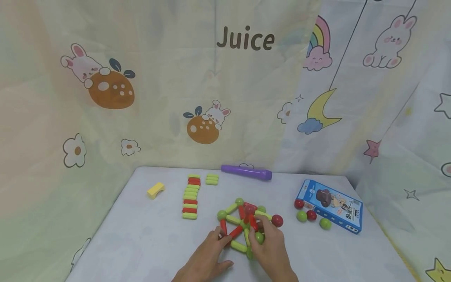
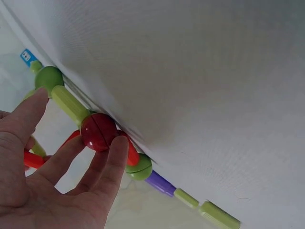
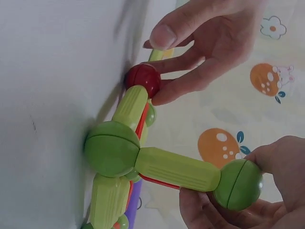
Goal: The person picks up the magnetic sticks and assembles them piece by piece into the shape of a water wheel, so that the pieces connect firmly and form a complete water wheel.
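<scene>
A magnetic construction of red and green rods joined by balls stands in front of me, a green ball (image 1: 244, 223) at its centre. My left hand (image 1: 208, 252) touches its near left corner, fingertips against a red ball (image 2: 98, 131), thumb held away. My right hand (image 1: 269, 244) pinches a red magnetic rod (image 1: 253, 222) between thumb and fingers above the near right part. Beside those fingers, another green ball (image 3: 238, 184) tops a raised light green rod (image 3: 178, 169). Another red ball (image 1: 277, 221) ends a rod at the right.
Several loose red and green rods (image 1: 190, 205) lie in a column at left, two more (image 1: 212, 177) beside them. A yellow block (image 1: 156, 190), purple stick (image 1: 246, 172) and blue box (image 1: 331, 205) lie around. Loose balls (image 1: 325, 223) sit by the box.
</scene>
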A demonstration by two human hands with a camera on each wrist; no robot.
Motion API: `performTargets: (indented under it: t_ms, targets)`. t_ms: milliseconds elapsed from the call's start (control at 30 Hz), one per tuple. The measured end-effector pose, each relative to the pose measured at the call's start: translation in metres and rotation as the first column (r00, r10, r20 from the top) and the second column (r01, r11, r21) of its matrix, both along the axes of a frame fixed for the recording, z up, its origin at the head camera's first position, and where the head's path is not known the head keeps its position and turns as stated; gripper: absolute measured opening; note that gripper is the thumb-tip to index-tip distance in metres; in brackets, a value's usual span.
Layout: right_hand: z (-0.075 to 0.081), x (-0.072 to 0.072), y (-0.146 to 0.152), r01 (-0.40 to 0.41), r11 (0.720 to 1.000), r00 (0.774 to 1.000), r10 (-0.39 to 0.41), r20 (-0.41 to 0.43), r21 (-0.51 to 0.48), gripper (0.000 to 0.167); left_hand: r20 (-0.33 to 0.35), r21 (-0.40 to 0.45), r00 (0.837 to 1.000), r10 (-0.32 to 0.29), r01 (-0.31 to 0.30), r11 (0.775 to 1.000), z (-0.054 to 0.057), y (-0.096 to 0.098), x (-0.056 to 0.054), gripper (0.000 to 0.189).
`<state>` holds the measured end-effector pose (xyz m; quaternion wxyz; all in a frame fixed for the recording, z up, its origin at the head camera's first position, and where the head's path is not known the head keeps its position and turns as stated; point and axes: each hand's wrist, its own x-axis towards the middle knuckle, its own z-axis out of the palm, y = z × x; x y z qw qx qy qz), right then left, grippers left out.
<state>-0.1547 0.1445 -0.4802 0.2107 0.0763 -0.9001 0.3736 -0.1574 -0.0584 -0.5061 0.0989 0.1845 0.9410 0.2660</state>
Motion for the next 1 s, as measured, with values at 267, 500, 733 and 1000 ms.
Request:
performTargets:
  t_ms: [267,500,733,1000]
  targets:
    - [0.003,0.000,0.009,-0.010,0.998,0.990,0.020,0.137,-0.070,0.039,0.027,-0.006,1.000,-0.001,0.001,1.000,-0.001,0.001,-0.001,0.066]
    - [-0.001,0.005,0.019,-0.101,0.993,0.986,0.108,0.127,-0.063,0.034,0.042,-0.010,0.999,0.008,-0.008,1.000,-0.001,0.002,-0.002,0.066]
    - [-0.002,0.003,0.023,-0.106,0.989,0.982,0.120,0.146,-0.098,0.040,0.069,-0.003,0.997,0.023,-0.023,1.000,0.001,0.002,-0.002,0.068]
    - [-0.002,0.000,0.025,-0.102,0.978,0.967,0.141,0.214,-0.180,0.040,0.078,-0.016,0.996,0.030,-0.029,0.999,0.001,0.004,-0.003,0.067]
